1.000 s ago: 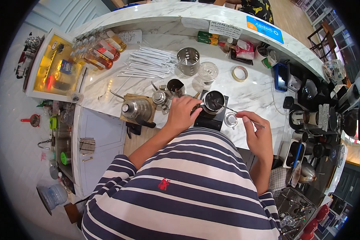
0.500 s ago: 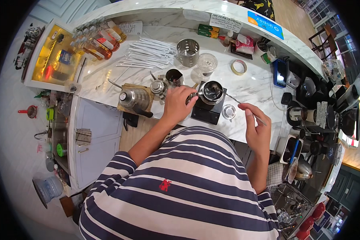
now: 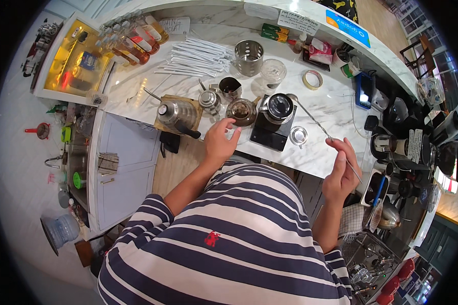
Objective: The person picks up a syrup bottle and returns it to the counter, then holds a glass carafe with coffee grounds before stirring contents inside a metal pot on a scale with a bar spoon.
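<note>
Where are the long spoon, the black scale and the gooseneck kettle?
Long spoon (image 3: pixel 315 121), head view: on its handle.
Black scale (image 3: pixel 268 135), head view: on its bare top.
Gooseneck kettle (image 3: pixel 179 113), head view: on its metal body.

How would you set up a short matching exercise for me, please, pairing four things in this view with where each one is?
Things:
1. Long-handled spoon
2. Silver kettle
3. Round metal vessel
4. White straws

Places:
a. On a wooden board
b. In a loose pile beside a perforated metal holder
c. Held in the person's right hand
d. On a black scale

Right pairs: 1-c, 2-a, 3-d, 4-b.
</note>
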A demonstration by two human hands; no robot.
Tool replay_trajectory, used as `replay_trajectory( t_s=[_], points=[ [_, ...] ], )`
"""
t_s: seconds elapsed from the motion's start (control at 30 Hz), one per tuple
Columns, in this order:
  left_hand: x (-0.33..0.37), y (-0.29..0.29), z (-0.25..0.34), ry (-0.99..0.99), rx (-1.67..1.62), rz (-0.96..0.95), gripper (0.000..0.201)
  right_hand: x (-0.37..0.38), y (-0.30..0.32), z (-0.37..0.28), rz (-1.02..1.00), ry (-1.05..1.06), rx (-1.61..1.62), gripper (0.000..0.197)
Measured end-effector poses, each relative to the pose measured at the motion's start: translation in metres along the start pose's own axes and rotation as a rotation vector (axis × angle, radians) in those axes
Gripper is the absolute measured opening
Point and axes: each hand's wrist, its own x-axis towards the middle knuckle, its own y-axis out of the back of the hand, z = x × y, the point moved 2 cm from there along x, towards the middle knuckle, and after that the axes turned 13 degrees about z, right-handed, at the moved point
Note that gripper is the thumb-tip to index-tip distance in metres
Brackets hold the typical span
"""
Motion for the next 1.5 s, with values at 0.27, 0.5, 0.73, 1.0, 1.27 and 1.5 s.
replay_trajectory(
  t_s=[0.27,0.5,0.73,1.0,1.27,1.5],
  points=[
    [-0.014,-0.02,-0.069,0.453,0.127,-0.025,0.05,-0.031,-0.009,-0.002,0.185,-0.058,-0.025,0.033],
    [-0.005,-0.038,-0.095,0.489,-0.009,-0.278,0.039,-0.056,-0.018,0.004,0.519,-0.495,0.273,0.035],
    [-0.012,-0.047,-0.106,0.634,-0.289,-0.389,0.041,-0.073,-0.031,-0.036,0.667,-0.59,0.414,0.036],
    [-0.035,0.008,-0.11,0.689,-0.653,-0.421,0.026,-0.124,-0.032,-0.086,0.74,-0.5,0.337,0.041],
    [-0.045,0.094,-0.118,0.552,-0.984,-0.498,0.034,-0.18,-0.068,-0.155,0.498,-0.302,0.274,0.035],
    [-0.02,0.157,-0.096,0.386,-1.037,-0.475,0.027,-0.176,-0.119,-0.201,0.27,-0.017,0.216,0.036]
  ],
)
